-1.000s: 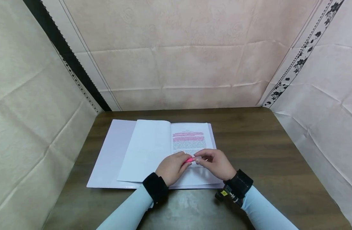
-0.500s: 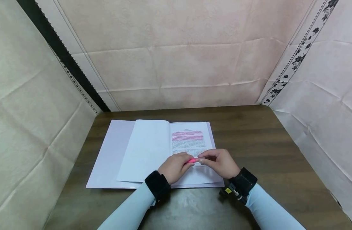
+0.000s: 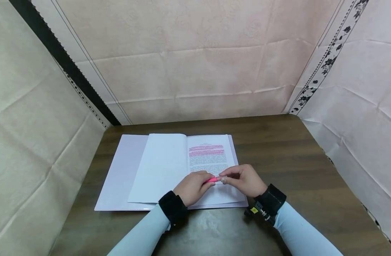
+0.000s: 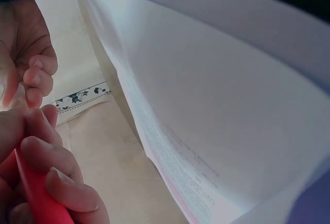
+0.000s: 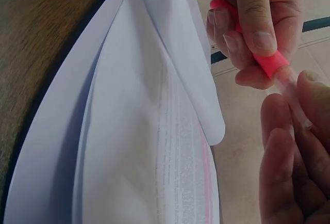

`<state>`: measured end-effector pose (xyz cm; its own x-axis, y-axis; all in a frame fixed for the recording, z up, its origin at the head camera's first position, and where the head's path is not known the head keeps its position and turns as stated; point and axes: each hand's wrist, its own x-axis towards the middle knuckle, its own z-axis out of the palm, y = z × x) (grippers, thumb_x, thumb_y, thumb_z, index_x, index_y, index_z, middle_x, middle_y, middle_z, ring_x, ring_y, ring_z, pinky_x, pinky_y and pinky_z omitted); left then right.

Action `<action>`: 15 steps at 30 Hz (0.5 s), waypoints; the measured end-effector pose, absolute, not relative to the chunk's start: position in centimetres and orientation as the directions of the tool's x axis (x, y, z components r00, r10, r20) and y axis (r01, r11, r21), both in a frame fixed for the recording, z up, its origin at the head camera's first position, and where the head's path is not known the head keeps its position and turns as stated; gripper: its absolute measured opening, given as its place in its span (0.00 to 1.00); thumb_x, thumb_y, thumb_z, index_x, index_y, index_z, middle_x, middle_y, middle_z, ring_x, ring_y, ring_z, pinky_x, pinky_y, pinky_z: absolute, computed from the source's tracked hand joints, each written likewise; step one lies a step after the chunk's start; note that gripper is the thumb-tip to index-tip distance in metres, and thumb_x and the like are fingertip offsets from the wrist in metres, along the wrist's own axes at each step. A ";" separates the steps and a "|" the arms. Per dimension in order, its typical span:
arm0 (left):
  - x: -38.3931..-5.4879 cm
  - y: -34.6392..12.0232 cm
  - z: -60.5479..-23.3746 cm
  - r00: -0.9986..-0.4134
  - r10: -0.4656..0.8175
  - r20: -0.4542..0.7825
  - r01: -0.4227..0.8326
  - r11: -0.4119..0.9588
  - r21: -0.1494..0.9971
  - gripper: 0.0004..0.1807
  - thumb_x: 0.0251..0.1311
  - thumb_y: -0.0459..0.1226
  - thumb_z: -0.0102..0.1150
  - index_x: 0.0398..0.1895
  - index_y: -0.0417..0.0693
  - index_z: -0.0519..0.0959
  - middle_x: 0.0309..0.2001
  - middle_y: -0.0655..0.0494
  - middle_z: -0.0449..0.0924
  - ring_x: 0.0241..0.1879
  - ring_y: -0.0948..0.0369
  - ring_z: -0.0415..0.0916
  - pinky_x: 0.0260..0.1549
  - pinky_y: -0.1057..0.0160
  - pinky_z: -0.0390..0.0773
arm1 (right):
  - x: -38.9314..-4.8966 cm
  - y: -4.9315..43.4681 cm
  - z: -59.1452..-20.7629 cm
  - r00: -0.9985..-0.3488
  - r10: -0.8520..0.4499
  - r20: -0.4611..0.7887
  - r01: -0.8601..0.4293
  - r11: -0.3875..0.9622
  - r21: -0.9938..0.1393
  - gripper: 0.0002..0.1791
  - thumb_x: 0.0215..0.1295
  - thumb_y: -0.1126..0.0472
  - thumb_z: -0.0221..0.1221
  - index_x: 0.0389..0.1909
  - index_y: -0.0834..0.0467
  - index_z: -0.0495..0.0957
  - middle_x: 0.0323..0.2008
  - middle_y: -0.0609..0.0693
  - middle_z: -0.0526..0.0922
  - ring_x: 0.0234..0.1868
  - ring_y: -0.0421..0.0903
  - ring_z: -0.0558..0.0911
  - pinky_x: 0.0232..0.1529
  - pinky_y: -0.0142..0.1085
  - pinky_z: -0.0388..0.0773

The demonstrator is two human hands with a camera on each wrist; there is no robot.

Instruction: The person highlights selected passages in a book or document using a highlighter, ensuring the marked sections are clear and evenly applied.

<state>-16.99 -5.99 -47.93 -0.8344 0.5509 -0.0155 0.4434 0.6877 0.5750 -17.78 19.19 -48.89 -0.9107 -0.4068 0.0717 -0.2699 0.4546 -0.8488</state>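
Over the lower part of an open book (image 3: 163,167), both hands meet at a pink highlighter (image 3: 212,180). Curled fingers of my left hand (image 3: 193,186) grip its pink barrel (image 5: 271,65). My right hand (image 3: 243,180) pinches the translucent cap (image 5: 293,96) at the other end between thumb and fingers. Whether the cap is fully seated cannot be told. Pink lines mark the upper text on the printed right page (image 3: 207,156), whose lower part the hands partly cover. In the left wrist view, the barrel lies along the left hand's fingers (image 4: 56,167).
The book lies on a brown wooden table (image 3: 272,149), its pale lilac cover (image 3: 118,177) showing at the left beneath a blank left page. Light patterned cloth (image 3: 195,71) hangs behind the table and at both sides. Each wrist wears a black band (image 3: 173,207).
Both hands have shifted slightly right relative to the page, the right hand more than the left. Their hold on the highlighter stays the same. The head view has tilted a little.
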 end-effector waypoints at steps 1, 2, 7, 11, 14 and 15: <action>-17.0 -6.0 -47.9 -0.835 0.550 -0.017 0.442 0.688 0.575 0.15 0.77 0.47 0.68 0.60 0.53 0.90 0.43 0.64 0.88 0.40 0.64 0.79 0.56 0.58 0.85 | -17.8 19.2 -48.8 -0.910 -0.409 0.072 -0.271 0.454 -0.849 0.13 0.69 0.58 0.77 0.52 0.55 0.94 0.43 0.41 0.94 0.37 0.49 0.84 0.36 0.34 0.85; -16.9 -6.1 -47.9 -0.835 0.550 -0.019 0.440 0.688 0.576 0.15 0.77 0.47 0.68 0.60 0.53 0.90 0.43 0.64 0.88 0.40 0.64 0.79 0.56 0.59 0.85 | -17.7 19.2 -48.8 -0.909 -0.411 0.071 -0.271 0.454 -0.849 0.13 0.69 0.58 0.77 0.52 0.55 0.94 0.43 0.41 0.94 0.36 0.49 0.84 0.36 0.34 0.84; -16.8 -6.3 -47.8 -0.832 0.553 -0.028 0.439 0.690 0.575 0.16 0.76 0.47 0.69 0.60 0.53 0.90 0.44 0.64 0.89 0.40 0.64 0.79 0.57 0.59 0.85 | -17.6 19.2 -48.7 -0.904 -0.422 0.067 -0.272 0.448 -0.852 0.13 0.69 0.59 0.76 0.52 0.55 0.94 0.44 0.42 0.94 0.36 0.49 0.85 0.36 0.35 0.85; -16.8 -6.5 -47.7 -0.832 0.554 -0.032 0.439 0.692 0.573 0.16 0.75 0.46 0.70 0.60 0.54 0.90 0.46 0.64 0.90 0.42 0.64 0.80 0.58 0.58 0.85 | -17.6 19.1 -48.7 -0.903 -0.426 0.061 -0.268 0.445 -0.854 0.12 0.69 0.59 0.76 0.52 0.55 0.94 0.44 0.42 0.94 0.36 0.48 0.85 0.37 0.35 0.86; -16.8 -6.7 -47.6 -0.833 0.552 -0.031 0.438 0.694 0.571 0.15 0.75 0.45 0.71 0.60 0.55 0.90 0.46 0.64 0.90 0.42 0.63 0.80 0.58 0.59 0.85 | -17.8 18.9 -48.6 -0.902 -0.429 0.058 -0.266 0.443 -0.856 0.12 0.69 0.58 0.76 0.52 0.54 0.94 0.45 0.42 0.94 0.36 0.48 0.86 0.37 0.36 0.86; -16.9 -6.7 -47.6 -0.834 0.551 -0.030 0.438 0.694 0.572 0.15 0.75 0.45 0.71 0.60 0.55 0.90 0.46 0.64 0.90 0.42 0.63 0.80 0.58 0.59 0.84 | -17.8 18.9 -48.5 -0.902 -0.428 0.060 -0.267 0.443 -0.855 0.12 0.70 0.58 0.76 0.52 0.54 0.94 0.45 0.42 0.94 0.36 0.48 0.86 0.37 0.36 0.86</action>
